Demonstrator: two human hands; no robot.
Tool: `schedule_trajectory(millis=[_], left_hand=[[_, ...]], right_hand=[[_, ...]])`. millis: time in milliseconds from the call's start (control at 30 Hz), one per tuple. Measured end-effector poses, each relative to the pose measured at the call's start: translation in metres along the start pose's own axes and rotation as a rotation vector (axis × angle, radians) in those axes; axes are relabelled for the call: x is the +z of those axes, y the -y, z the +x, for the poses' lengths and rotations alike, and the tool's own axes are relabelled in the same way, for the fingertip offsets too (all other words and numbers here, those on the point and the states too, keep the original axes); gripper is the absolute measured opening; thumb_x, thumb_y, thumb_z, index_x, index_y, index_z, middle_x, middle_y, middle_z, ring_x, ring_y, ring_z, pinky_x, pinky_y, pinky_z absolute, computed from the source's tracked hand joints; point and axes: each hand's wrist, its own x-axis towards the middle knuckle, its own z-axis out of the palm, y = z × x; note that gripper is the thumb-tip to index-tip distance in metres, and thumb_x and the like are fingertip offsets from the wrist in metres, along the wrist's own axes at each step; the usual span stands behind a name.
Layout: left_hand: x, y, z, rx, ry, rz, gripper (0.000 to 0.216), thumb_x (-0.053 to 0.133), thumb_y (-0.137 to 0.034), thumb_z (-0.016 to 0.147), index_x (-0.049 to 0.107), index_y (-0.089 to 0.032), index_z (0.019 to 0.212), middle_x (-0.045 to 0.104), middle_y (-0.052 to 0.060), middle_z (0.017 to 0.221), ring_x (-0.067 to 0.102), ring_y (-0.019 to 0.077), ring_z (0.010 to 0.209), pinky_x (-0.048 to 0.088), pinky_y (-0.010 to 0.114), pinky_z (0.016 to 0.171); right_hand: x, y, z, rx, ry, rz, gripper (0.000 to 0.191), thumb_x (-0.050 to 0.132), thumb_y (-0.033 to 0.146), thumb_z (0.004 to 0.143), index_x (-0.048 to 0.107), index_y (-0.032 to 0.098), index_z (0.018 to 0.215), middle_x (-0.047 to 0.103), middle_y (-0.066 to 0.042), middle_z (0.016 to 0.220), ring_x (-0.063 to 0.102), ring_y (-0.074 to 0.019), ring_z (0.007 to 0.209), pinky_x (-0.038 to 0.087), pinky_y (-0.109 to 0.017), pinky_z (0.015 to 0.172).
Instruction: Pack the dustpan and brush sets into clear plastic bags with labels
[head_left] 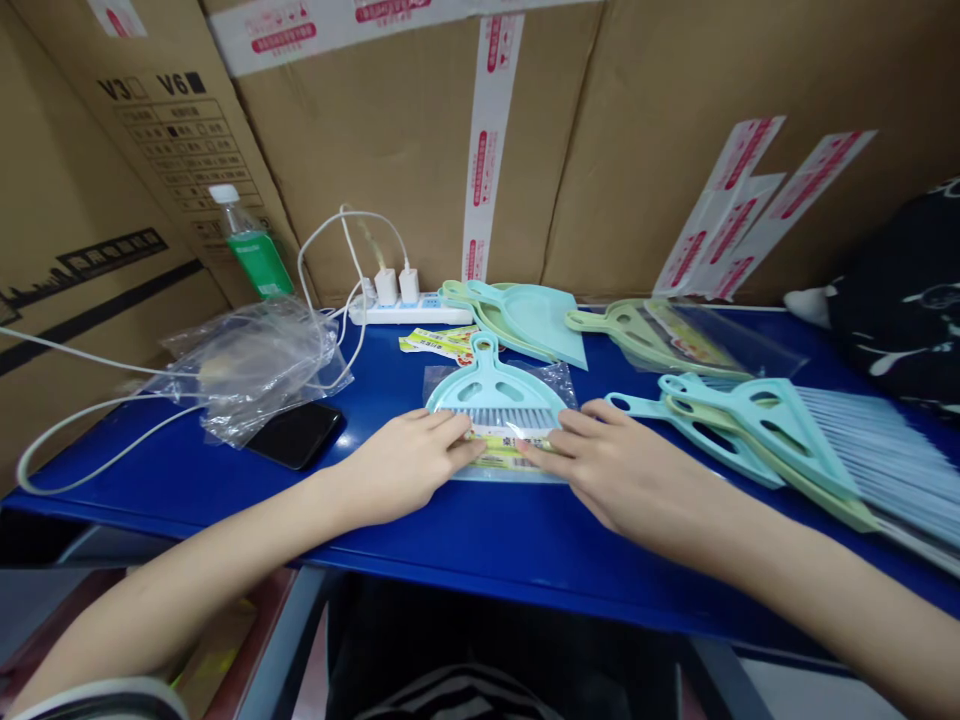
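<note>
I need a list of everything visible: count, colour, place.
Bagged brush: one, light blue, centre
Brushes: several, light blue and green, right
Dustpans: 2+, light blue and green, back
Bagged piece: one, green, back right
Label cards: some, yellow, centre
Power strip: one, white, back
Chargers: two, white, back
Cables: several, white, left
Bottle: one, green label, back left
Plastic bags: pile, clear, left
Phone: one, black, left
Table: one, blue, beneath
Cardboard: panels, brown, behind
Patterned fabric: one, dark, right edge
Left hand: one, bare, centre
Right hand: one, bare, centre

green-labelled bottle: near cardboard | black phone: flat | power strip: white chargers plugged in
</note>
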Motion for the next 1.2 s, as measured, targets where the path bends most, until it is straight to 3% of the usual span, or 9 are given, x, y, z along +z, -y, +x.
schedule_trajectory(millis=[133,267,500,800,1067,1200], left_hand=[[-0.005,0.0,-0.003,-0.019,0.005,0.047,0.033,0.04,-0.013,0.092,0.06,-0.016,0.118,0.06,0.009,0.095,0.058,0.022,0.092,0.045,0.034,0.074],[-0.011,0.001,-0.007,-0.066,0.049,0.07,0.034,0.045,-0.011,0.089,0.062,-0.017,0.117,0.059,0.009,0.092,0.056,0.0231,0.091,0.045,0.034,0.073],[-0.015,0.008,-0.021,-0.17,0.052,0.059,0.042,0.046,-0.004,0.082,0.067,-0.025,0.113,0.056,0.007,0.084,0.054,0.021,0.079,0.047,0.032,0.067],[-0.016,0.015,-0.027,-0.232,-0.019,0.011,0.048,0.042,-0.002,0.079,0.072,-0.029,0.103,0.058,0.003,0.078,0.054,0.0167,0.066,0.041,0.026,0.053],[-0.021,0.014,-0.022,-0.272,-0.012,-0.068,0.03,0.044,-0.013,0.081,0.072,-0.022,0.088,0.06,0.003,0.078,0.057,0.0171,0.068,0.039,0.025,0.052],[-0.024,0.02,-0.014,-0.222,0.004,-0.129,0.027,0.045,-0.024,0.088,0.069,-0.019,0.076,0.059,0.003,0.077,0.057,0.0164,0.07,0.042,0.025,0.058]], right_hand=[[0.001,-0.005,-0.022,0.093,-0.059,-0.068,0.033,0.054,0.009,0.076,0.073,0.021,0.099,0.066,-0.005,0.07,0.053,-0.0209,0.074,0.032,-0.033,0.071],[0.001,-0.005,-0.037,0.169,-0.074,0.006,0.035,0.051,0.009,0.079,0.073,0.021,0.104,0.062,-0.004,0.065,0.051,-0.0192,0.069,0.032,-0.032,0.068],[0.001,0.0,-0.039,0.252,-0.074,0.109,0.04,0.043,0.009,0.083,0.071,0.021,0.11,0.064,-0.003,0.065,0.051,-0.0171,0.064,0.033,-0.031,0.065],[0.0,0.0,-0.04,0.268,-0.092,0.141,0.041,0.046,0.008,0.082,0.07,0.021,0.112,0.062,-0.001,0.061,0.051,-0.0173,0.062,0.031,-0.03,0.065],[-0.003,0.0,-0.038,0.28,-0.079,0.16,0.042,0.044,0.007,0.082,0.07,0.019,0.112,0.062,-0.002,0.06,0.051,-0.0179,0.061,0.033,-0.031,0.064],[-0.007,-0.001,-0.033,0.301,-0.022,0.219,0.041,0.044,0.007,0.08,0.072,0.017,0.109,0.065,-0.005,0.064,0.054,-0.018,0.063,0.037,-0.03,0.066]])
